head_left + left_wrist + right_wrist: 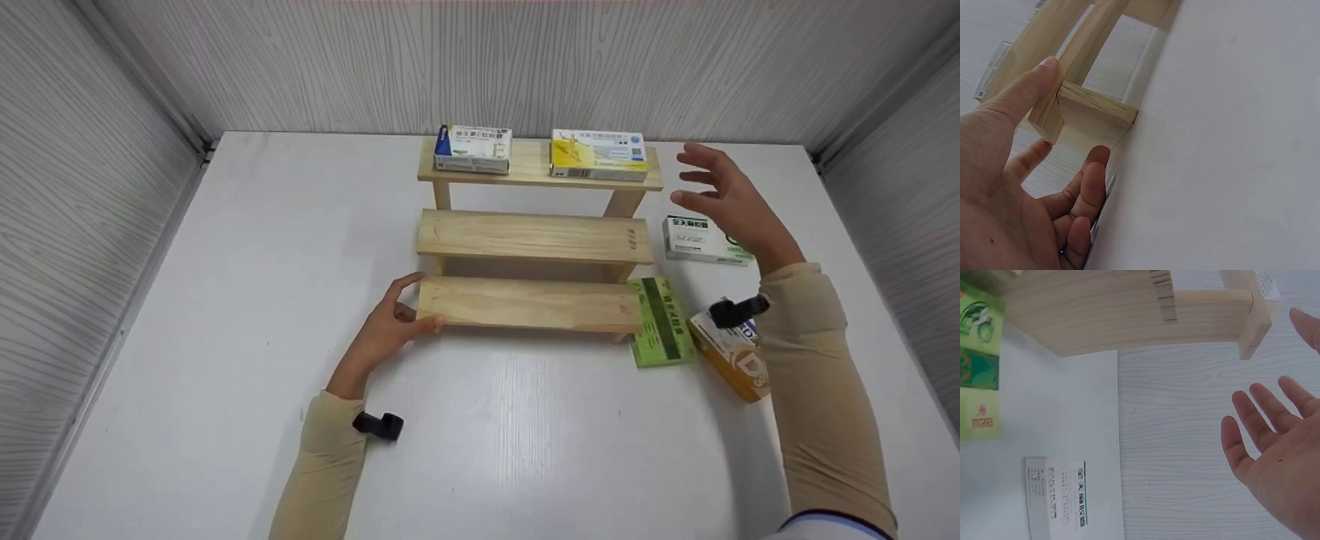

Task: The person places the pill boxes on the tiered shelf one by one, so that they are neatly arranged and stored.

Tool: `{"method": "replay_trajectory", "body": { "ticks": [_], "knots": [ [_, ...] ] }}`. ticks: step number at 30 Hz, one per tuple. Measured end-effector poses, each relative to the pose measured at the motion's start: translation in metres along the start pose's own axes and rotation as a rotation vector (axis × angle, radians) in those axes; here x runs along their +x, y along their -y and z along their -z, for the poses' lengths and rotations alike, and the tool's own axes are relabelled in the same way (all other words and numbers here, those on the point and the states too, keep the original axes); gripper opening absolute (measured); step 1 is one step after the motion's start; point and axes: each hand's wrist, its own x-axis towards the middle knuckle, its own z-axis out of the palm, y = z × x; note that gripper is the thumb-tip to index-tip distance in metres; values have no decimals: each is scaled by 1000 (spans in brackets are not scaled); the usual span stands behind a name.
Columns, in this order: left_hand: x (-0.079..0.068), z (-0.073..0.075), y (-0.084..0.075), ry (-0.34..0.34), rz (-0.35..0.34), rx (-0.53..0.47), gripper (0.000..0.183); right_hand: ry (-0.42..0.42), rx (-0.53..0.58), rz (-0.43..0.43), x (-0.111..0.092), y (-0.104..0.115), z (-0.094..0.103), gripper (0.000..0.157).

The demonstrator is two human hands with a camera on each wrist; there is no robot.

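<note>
A three-tier wooden step shelf stands on the white table. My left hand pinches the left end of its lowest step, thumb at the front edge and index finger at the back; the left wrist view shows the other fingers curled beside the wooden leg. Off the right end of the top step, my right hand is raised with fingers spread, holding nothing. On the top step lie a white-and-blue medicine box at left and a yellow-and-white medicine box at right.
Right of the shelf lie a green box against the lowest step, a white-and-green box below my right hand, and an orange-and-white D3 box, partly covered by my right forearm. Grey wood-grain panels enclose the table at back and sides.
</note>
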Motion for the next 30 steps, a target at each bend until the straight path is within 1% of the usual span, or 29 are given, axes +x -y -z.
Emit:
{"method": "replay_trajectory", "body": {
  "ticks": [5, 9, 11, 17, 21, 25, 30],
  "knots": [
    [0, 1, 0, 10, 4, -12, 86, -34, -41, -25, -26, -18, 8, 73],
    [1, 2, 1, 5, 7, -9, 86, -80, -71, -14, -45, -33, 17, 72],
    [1, 2, 1, 1, 11, -4, 86, -107, -83, -24, -55, -40, 21, 72],
    [1, 1, 1, 1, 13, -8, 85, -165, -123, -109, -84, -59, 31, 74],
    [2, 0, 1, 1, 6, -13, 85, -182, -143, -156, -106, -70, 34, 75],
    [1, 0, 1, -2, 7, -14, 84, -186, -126, -178, -129, -83, 34, 77],
    [1, 1, 2, 8, 0, -8, 84, -153, -132, -239, -158, -101, 32, 81]
  ]
}}
